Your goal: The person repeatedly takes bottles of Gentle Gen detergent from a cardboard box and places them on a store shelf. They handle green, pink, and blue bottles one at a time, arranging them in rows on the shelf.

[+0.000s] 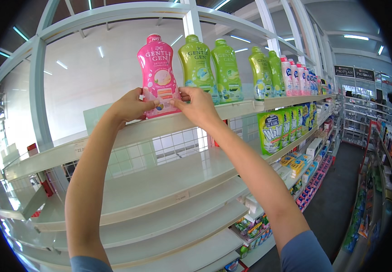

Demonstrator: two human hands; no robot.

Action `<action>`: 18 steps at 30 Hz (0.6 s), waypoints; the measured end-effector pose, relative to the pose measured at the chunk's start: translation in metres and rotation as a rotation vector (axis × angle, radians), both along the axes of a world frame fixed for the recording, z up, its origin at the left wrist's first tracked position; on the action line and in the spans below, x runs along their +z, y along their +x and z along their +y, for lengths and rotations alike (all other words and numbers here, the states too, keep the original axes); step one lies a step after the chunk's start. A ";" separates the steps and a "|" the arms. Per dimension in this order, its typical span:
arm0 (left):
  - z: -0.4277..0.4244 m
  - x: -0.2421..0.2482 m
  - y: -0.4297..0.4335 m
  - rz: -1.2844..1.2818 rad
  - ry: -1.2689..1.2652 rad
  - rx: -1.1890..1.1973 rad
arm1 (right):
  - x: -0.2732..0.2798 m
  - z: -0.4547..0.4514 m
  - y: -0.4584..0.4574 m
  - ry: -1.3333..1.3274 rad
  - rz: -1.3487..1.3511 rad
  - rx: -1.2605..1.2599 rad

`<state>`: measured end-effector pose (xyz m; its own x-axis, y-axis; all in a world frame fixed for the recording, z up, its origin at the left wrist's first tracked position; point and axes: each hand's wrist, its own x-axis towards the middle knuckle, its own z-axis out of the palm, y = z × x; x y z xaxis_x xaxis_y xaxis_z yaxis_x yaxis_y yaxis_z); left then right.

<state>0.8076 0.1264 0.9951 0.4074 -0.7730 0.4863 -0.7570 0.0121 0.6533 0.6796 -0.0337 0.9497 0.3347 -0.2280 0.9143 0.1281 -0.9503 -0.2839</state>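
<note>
A pink Gentle Gen detergent bottle point(157, 73) stands upright at the front edge of the top shelf point(168, 123). My left hand point(131, 106) grips its lower left side, the thumb on the front label. From the other side my right hand point(196, 103) holds the bottle's lower right, thumb on the front and fingers curled around the side. Just right of it stands a green Gentle Gen bottle point(197, 61), its lower part partly hidden by my right hand. Another green bottle point(226, 71) is beside that one.
Farther right on the top shelf are more green bottles point(260, 73) and a row of white bottles with pink caps point(287, 76). Green Wow pouches point(270, 132) stand one level down. Metal shelves point(168, 183) extend below my arms. An aisle floor point(335, 183) runs at the right.
</note>
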 end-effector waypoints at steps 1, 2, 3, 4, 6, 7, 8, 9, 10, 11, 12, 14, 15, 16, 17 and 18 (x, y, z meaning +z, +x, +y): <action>-0.002 -0.001 0.000 -0.011 -0.006 0.021 | -0.001 0.000 0.000 -0.005 -0.021 0.029; -0.003 -0.001 0.000 -0.014 -0.011 0.017 | -0.002 -0.001 0.000 -0.023 -0.062 0.054; -0.003 -0.001 0.001 -0.016 -0.014 0.012 | -0.002 -0.001 0.001 -0.029 -0.089 0.076; -0.004 -0.001 0.003 -0.003 -0.018 0.013 | -0.003 -0.002 0.001 -0.040 -0.099 0.070; -0.006 -0.002 0.006 -0.011 -0.023 -0.012 | -0.004 -0.003 0.003 -0.035 -0.090 0.049; -0.006 -0.002 0.008 -0.006 -0.027 -0.022 | -0.004 -0.003 0.003 -0.029 -0.090 0.060; -0.006 -0.003 0.009 -0.004 -0.031 -0.028 | -0.004 -0.004 0.004 -0.019 -0.090 0.067; -0.007 -0.003 0.010 -0.002 -0.035 -0.035 | -0.004 -0.004 0.004 -0.008 -0.090 0.073; -0.008 -0.004 0.011 0.013 -0.041 -0.051 | -0.004 -0.004 0.004 -0.014 -0.095 0.066; -0.008 -0.005 0.012 -0.003 -0.048 -0.040 | -0.005 -0.004 0.005 -0.019 -0.100 0.059; -0.008 -0.006 0.012 -0.005 -0.056 -0.038 | -0.005 -0.004 0.005 -0.019 -0.108 0.047; -0.009 -0.008 0.013 -0.005 -0.077 -0.046 | -0.005 -0.005 0.005 -0.041 -0.113 0.028; -0.009 -0.008 0.013 -0.002 -0.091 -0.053 | -0.006 -0.005 0.005 -0.050 -0.119 0.013; -0.008 -0.009 0.013 0.014 -0.105 -0.058 | -0.006 -0.005 0.005 -0.055 -0.119 0.014; -0.008 -0.010 0.012 -0.002 -0.109 -0.056 | -0.006 -0.005 0.005 -0.060 -0.121 0.012; -0.008 -0.010 0.012 -0.006 -0.111 -0.052 | -0.006 -0.006 0.006 -0.058 -0.116 0.008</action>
<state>0.8199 0.1184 0.9849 0.3648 -0.7345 0.5722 -0.7575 0.1232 0.6411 0.6852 -0.0394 0.9432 0.2273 -0.1718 0.9586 0.1643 -0.9634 -0.2116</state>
